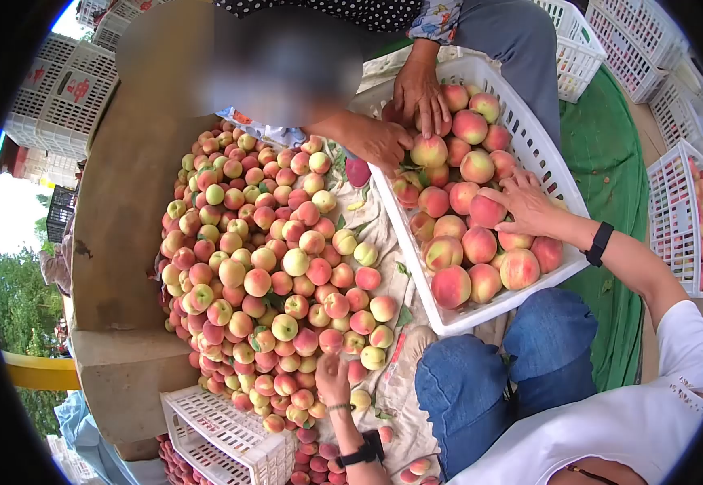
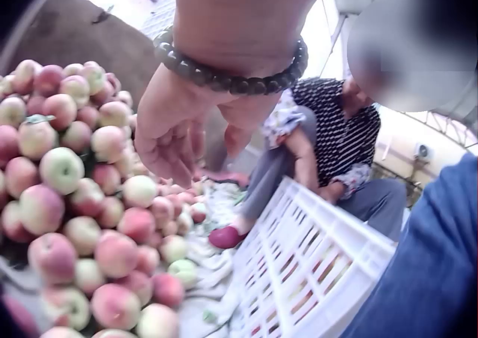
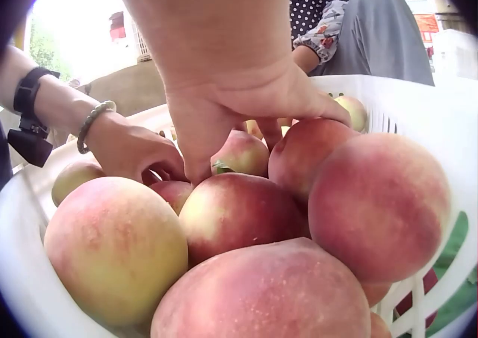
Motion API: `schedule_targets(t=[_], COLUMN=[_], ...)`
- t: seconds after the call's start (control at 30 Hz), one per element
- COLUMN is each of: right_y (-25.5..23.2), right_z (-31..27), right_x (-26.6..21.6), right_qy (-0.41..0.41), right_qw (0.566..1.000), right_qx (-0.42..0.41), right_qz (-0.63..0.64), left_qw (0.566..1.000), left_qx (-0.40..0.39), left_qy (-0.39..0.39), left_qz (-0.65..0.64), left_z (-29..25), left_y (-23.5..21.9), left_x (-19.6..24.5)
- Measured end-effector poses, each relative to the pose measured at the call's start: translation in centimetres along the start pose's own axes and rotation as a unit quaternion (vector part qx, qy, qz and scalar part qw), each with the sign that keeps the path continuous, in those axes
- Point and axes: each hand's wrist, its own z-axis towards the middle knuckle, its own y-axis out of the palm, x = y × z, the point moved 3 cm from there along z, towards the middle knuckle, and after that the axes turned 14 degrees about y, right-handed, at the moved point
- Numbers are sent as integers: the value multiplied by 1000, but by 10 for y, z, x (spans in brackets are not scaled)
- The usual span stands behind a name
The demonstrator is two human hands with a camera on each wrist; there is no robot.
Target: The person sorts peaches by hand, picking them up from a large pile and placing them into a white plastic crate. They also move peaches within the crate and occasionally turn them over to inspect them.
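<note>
Peaches fill a white crate. My right hand rests over them with fingers spread, touching several; the right wrist view shows the thumb and fingers of this hand on peaches, the fingertips partly hidden. Beside the front edge of a large heap of peaches is my left hand. Its fingers hang loosely bent in the left wrist view, where the hand shows nothing held. Another person's two hands are among the peaches at the crate's far end.
An empty-looking white crate lies tilted below the heap, near darker fruit. To the right stand a crate of peaches and stacked white crates. Green cloth lies beside the filled crate. A tan block borders the heap.
</note>
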Motion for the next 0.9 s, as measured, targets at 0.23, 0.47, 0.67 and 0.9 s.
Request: schedule_targets(t=[0.23, 0.47, 0.67, 0.9], right_y=[-3, -9, -22, -9], right_z=[6, -4, -5, -8], right_x=[1, -7, -12, -13], right_qy=[19, 38, 103, 110], right_qw=[998, 995, 990, 992], right_qx=[-50, -27, -61, 17], right_qz=[18, 90, 77, 58], left_qw=[989, 801, 714, 718], left_qx=[-58, -459, -504, -492], left_qy=[111, 324, 312, 281], left_qz=[-80, 205, 374, 404], left_z=[30, 104, 107, 112], left_y=[50, 258, 313, 337], left_x=[115, 220, 197, 188])
